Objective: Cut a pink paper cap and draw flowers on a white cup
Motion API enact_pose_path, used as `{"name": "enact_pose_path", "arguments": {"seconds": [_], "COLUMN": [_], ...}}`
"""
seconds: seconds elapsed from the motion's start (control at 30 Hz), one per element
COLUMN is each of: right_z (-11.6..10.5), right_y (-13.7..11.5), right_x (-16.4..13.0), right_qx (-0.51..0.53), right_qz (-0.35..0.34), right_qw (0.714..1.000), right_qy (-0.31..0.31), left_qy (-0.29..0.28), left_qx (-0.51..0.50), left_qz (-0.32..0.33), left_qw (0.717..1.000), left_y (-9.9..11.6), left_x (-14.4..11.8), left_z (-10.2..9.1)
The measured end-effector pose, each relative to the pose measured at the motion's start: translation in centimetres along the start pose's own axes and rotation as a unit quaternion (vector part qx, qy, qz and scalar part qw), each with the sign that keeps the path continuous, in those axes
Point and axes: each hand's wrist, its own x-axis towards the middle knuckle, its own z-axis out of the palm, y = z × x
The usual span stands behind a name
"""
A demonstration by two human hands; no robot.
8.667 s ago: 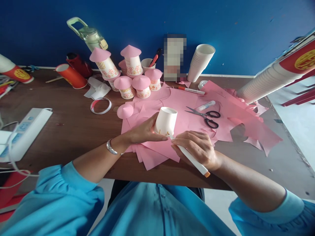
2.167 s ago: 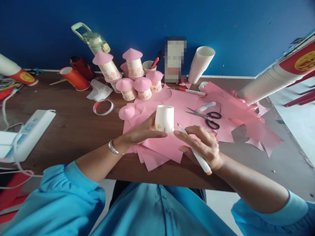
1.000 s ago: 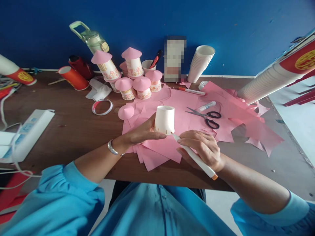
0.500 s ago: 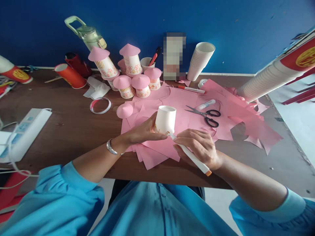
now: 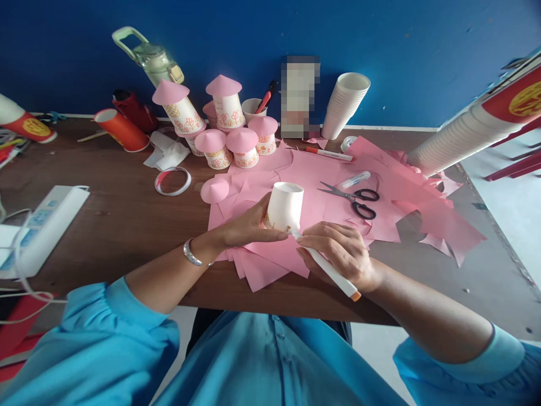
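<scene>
My left hand is closed around a white paper cup, its thumb under the lower edge. Small orange-brown marks show along the cup's lower part. In my right hand is a white marker pen with an orange end; its tip meets the cup near the lower edge. Pink paper sheets lie beneath both hands. Just left of the cup sits a small pink paper cone. Black-handled scissors rest open on the paper to the right.
Several decorated cups with pink cone roofs stand at the back, near a green bottle. A stack of white cups leans by the blue wall. Left are a tape roll, a red cup and a power strip.
The pen tip has shifted very slightly along the cup's lower edge, and the orange-brown mark there looks a little larger. Both hands keep their hold.
</scene>
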Motion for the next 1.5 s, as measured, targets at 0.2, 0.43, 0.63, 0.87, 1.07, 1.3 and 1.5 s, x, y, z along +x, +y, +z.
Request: {"name": "enact_pose_path", "arguments": {"seconds": [0.2, 0.43, 0.63, 0.87, 1.07, 1.3, 1.5], "right_z": [-0.04, 0.01, -0.07, -0.09, -0.10, -0.13, -0.11], "right_y": [0.06, 0.17, 0.08, 0.03, -0.02, -0.04, -0.10], "right_x": [0.09, 0.03, 0.12, 0.07, 0.20, 0.20, 0.28], "right_qx": [0.002, 0.003, 0.000, -0.003, 0.001, -0.005, -0.002], "right_qz": [-0.002, -0.007, -0.003, 0.003, -0.001, -0.010, -0.002], "right_qw": [1.000, 1.000, 1.000, 1.000, 1.000, 1.000, 1.000], "right_qy": [-0.002, 0.003, 0.007, 0.005, 0.006, 0.011, -0.002], "left_qy": [0.000, -0.004, -0.007, -0.006, 0.004, 0.001, 0.000], "left_qx": [-0.006, -0.018, -0.017, -0.006, -0.006, -0.004, -0.012], "left_qz": [0.002, -0.008, -0.007, -0.009, -0.015, -0.013, -0.016], "left_qw": [1.000, 1.000, 1.000, 1.000, 1.000, 1.000, 1.000], "left_y": [0.02, 0.27, 0.10, -0.02, 0.24, 0.22, -0.02], "left_x": [-0.05, -0.10, -0.10, -0.10, -0.08, -0.07, -0.01], "left_z": [-0.07, 0.09, -0.01, -0.16, 0.03, 0.03, 0.04]}}
